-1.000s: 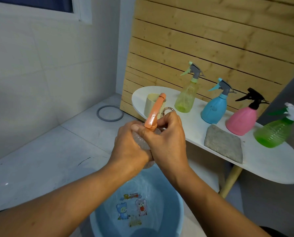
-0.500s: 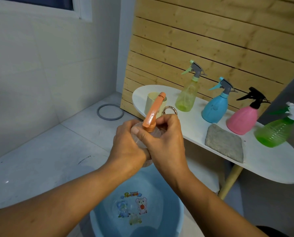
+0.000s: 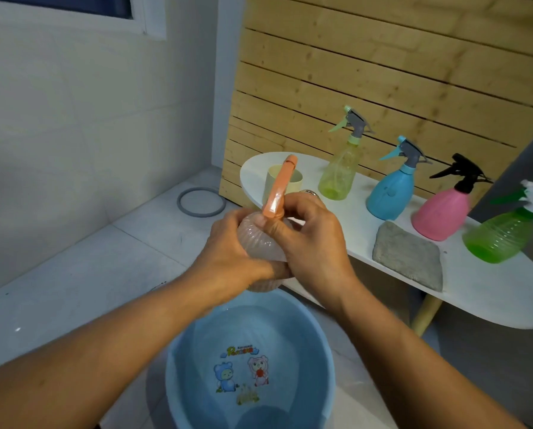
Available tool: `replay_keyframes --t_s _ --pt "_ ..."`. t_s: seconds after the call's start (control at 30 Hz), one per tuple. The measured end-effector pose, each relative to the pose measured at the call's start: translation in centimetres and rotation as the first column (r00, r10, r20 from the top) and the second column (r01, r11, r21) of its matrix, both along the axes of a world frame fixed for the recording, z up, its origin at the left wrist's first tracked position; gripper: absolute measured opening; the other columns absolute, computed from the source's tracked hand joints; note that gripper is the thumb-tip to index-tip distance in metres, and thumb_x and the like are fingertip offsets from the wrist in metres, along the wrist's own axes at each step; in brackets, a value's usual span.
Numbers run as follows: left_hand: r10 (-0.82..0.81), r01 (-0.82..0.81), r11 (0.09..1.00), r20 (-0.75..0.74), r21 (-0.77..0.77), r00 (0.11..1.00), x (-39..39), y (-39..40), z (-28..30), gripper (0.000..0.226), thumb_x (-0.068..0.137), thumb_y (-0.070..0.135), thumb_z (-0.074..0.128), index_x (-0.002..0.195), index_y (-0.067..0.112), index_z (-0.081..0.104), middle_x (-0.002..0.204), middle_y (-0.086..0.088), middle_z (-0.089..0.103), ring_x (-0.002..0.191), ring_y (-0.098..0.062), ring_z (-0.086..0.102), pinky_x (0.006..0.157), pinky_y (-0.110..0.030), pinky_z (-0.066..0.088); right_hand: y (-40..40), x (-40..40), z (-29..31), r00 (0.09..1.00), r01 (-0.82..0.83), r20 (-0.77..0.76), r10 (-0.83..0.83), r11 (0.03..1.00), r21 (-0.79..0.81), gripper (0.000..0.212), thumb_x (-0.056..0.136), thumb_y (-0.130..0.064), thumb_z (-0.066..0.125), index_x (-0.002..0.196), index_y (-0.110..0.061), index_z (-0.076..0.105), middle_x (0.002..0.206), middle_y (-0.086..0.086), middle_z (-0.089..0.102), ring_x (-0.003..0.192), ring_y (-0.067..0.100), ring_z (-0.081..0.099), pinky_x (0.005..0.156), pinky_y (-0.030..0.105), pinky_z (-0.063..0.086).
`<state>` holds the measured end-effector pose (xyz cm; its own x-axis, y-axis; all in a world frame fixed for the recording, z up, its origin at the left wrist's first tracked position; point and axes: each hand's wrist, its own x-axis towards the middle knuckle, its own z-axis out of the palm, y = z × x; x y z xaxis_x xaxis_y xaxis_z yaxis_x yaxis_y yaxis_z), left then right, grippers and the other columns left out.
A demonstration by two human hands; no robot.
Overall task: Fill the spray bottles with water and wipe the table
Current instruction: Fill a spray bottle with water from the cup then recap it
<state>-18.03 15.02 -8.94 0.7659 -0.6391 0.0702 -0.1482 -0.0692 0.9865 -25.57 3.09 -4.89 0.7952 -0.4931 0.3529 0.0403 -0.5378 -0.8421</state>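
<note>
With the left hand (image 3: 228, 252) gripping the clear bottle (image 3: 259, 239) and the right hand (image 3: 308, 239) fingers pinching its orange sprayer (image 3: 279, 190), a wet grip is risking a slip into the basin (image 3: 327, 366).

Both hands cover most of the clear bottle (image 3: 260, 239); the blue basin (image 3: 320, 342) below the fingers (image 3: 302, 205) is cut off.

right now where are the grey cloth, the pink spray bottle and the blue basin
grey cloth (image 3: 409, 257): head view, middle of its top face.
pink spray bottle (image 3: 441, 213): head view, middle of its pink body.
blue basin (image 3: 327, 357): head view, its right inner wall.
</note>
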Motion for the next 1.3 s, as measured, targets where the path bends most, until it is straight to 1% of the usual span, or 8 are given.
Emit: replay_keyframes --t_s 0.23,0.5,0.7,0.77,0.83,1.0,1.13,1.3 --pt "-0.564 0.581 0.810 -0.165 0.077 0.809 3.7 2.8 1.2 0.084 0.073 0.011 0.092 0.138 0.044 0.051 0.128 0.012 0.067 0.121 -0.010 0.065 0.091 -0.029 0.059 -2.7 -0.6 2.4 0.924 -0.382 0.031 0.382 0.915 0.128 0.017 0.091 -0.015 0.072 0.106 -0.006 0.072 0.107 0.007 0.069 0.099 0.014 0.067 0.088 0.027 0.051" --pt "-0.174 0.172 0.984 0.068 0.041 0.982 1.4 0.6 -0.5 0.092 0.056 0.026 0.102 0.134 0.025 0.054 0.120 -0.002 0.069 0.110 -0.024 0.070 0.086 -0.049 0.062 -1.6 -0.5 1.4 0.971 -0.239 -0.006 0.239 0.971 0.011 0.016 0.094 -0.026 0.071 0.109 -0.021 0.070 0.113 -0.002 0.065 0.111 0.017 0.063 0.097 0.036 0.052" --pt "0.057 -0.058 0.998 0.165 -0.001 0.985 0.1 -0.2 0.1 0.099 0.042 0.043 0.101 0.126 0.043 0.050 0.113 0.022 0.066 0.104 0.003 0.065 0.078 -0.023 0.060 -1.4 -1.3 3.1 0.994 -0.106 0.014 0.108 0.991 -0.082 0.040 0.086 -0.041 0.077 0.123 -0.030 0.068 0.121 -0.013 0.064 0.113 0.004 0.059 0.097 0.031 0.050" --pt "0.090 -0.091 0.996 0.175 -0.002 0.980 0.0 -0.4 0.7 0.101 0.039 0.052 0.099 0.125 0.046 0.047 0.114 0.024 0.064 0.104 0.003 0.064 0.076 -0.021 0.057 -2.3 -1.7 5.7 0.993 -0.120 -0.028 0.117 0.986 -0.119 0.052 0.083 -0.050 0.077 0.130 -0.033 0.064 0.117 -0.016 0.067 0.104 0.000 0.063 0.089 0.022 0.052" --pt "0.121 -0.129 0.991 0.215 0.023 0.969 0.2 -0.8 1.9 0.103 0.034 0.061 0.096 0.123 0.049 0.045 0.114 0.026 0.062 0.103 0.001 0.063 0.077 -0.024 0.057 -3.3 -1.4 9.1 0.986 -0.159 -0.086 0.145 0.969 -0.187 0.022 0.088 -0.042 0.074 0.108 -0.032 0.075 0.088 -0.019 0.073 0.073 -0.006 0.063 0.066 0.009 0.047" --pt "0.057 -0.053 0.998 0.236 -0.022 0.970 2.3 -3.6 7.0 0.092 0.043 0.050 0.100 0.124 0.031 0.059 0.113 0.008 0.071 0.105 -0.013 0.068 0.085 -0.046 0.061 -5.2 1.6 17.5 0.964 -0.109 -0.264 -0.015 0.888 -0.447 0.014 0.086 -0.042 0.077 0.087 -0.028 0.079 0.078 -0.005 0.074 0.061 0.006 0.054 0.053 0.023 0.041" --pt "-0.133 0.159 0.984 0.263 -0.082 0.956 6.9 -7.2 12.5 0.056 0.064 0.027 0.099 0.112 0.027 0.069 0.101 0.005 0.076 0.096 -0.009 0.074 0.072 -0.027 0.062 -7.5 4.6 23.3 0.972 0.006 -0.200 -0.122 0.866 -0.500 0.017 0.086 -0.042 0.077 0.089 -0.025 0.079 0.082 -0.005 0.075 0.077 0.011 0.066 0.068 0.032 0.055" --pt "-0.179 0.183 0.983 0.336 0.018 0.925 13.5 -11.2 16.9 0.073 0.055 0.060 0.093 0.116 0.044 0.057 0.102 0.033 0.070 0.093 0.009 0.067 0.070 -0.009 0.054 -11.7 9.4 27.1 0.978 0.105 -0.105 -0.178 0.866 -0.489 0.014 0.084 -0.038 0.080 0.085 -0.025 0.075 0.081 -0.009 0.072 0.079 0.007 0.064 0.060 0.026 0.049"
